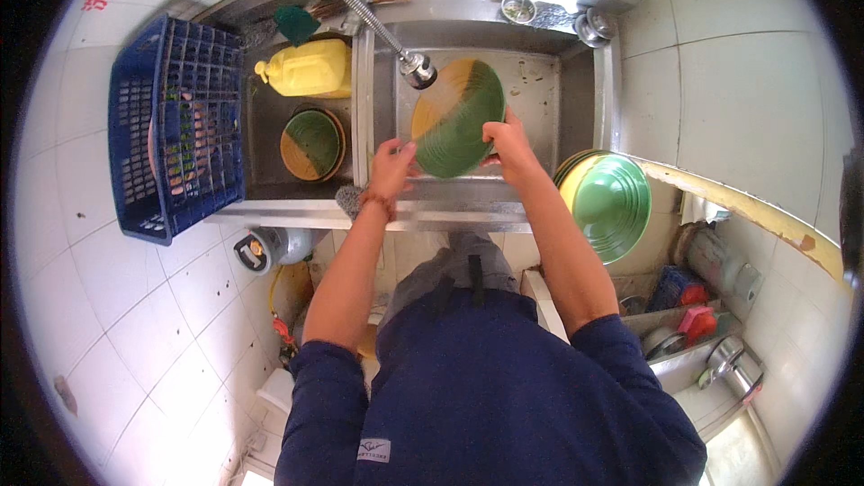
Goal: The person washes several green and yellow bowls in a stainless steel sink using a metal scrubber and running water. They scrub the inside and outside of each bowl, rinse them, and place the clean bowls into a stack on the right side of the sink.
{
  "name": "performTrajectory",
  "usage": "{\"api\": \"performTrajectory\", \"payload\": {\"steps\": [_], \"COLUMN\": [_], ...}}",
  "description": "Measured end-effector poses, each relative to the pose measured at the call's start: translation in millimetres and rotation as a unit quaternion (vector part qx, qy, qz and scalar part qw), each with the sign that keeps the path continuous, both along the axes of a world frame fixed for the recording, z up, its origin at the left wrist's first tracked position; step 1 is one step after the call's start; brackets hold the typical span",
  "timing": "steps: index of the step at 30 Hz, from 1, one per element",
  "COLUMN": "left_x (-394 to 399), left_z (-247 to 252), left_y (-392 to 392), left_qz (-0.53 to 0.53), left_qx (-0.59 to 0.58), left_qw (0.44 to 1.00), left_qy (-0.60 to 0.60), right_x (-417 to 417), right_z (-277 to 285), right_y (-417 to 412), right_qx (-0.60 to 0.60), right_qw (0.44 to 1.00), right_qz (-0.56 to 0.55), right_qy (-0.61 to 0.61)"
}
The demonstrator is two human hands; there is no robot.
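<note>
A large green and ochre bowl [459, 118] is tilted over the right basin of a stainless steel sink [577, 88]. My right hand [509, 145] grips its right rim, thumb on the near face. Close to the lower left rim is my left hand [393, 172], its fingers apart and slightly blurred; whether the thumb touches the bowl is unclear. A spring-hose faucet [418, 71] hangs above the bowl's left side, and a faint spray seems to fall onto the bowl. Beside my left wrist, a grey mesh scrubber [348, 201] rests on the sink's front edge.
The left basin holds a yellow jug [314, 69] and stacked two-tone bowls [312, 145]. A blue plastic crate [165, 128] stands at the far left. Stacked green and yellow bowls [611, 206] sit by the right front corner. A small white cup [518, 8] stands on the back ledge.
</note>
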State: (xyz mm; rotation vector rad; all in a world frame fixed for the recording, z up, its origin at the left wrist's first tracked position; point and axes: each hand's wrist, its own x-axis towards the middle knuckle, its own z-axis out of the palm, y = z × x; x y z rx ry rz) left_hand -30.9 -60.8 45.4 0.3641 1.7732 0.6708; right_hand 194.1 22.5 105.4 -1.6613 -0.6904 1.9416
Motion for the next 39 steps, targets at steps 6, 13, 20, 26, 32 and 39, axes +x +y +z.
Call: {"api": "performTrajectory", "payload": {"steps": [6, 13, 20, 26, 32, 39], "left_x": [98, 54, 20, -16, -40, -6], "left_z": [-41, -53, -34, -34, 2, -28], "left_y": [1, 38, 86, 37, 58, 21], "left_qz": [0.199, 0.071, -0.146, 0.027, -0.132, 0.084], "left_qx": [0.102, 0.054, 0.097, 0.042, 0.079, 0.21], "left_qw": [0.931, 0.976, 0.981, 0.914, 0.937, 0.956], "left_qy": [-0.287, -0.196, -0.085, -0.403, -0.313, -0.184], "right_x": [-7, 3, 11, -7, -9, -76], "right_z": [-26, -17, 9, -56, -112, -123], "right_y": [-38, -29, -27, -79, -40, -48], "right_qx": [0.246, 0.121, 0.06, -0.071, -0.107, -0.048], "right_qw": [0.963, 0.982, 0.997, 0.917, 0.972, 0.953], "right_qz": [-0.073, -0.136, -0.056, -0.327, -0.193, -0.3], "right_qy": [-0.079, 0.054, -0.005, 0.219, 0.079, 0.015]}}
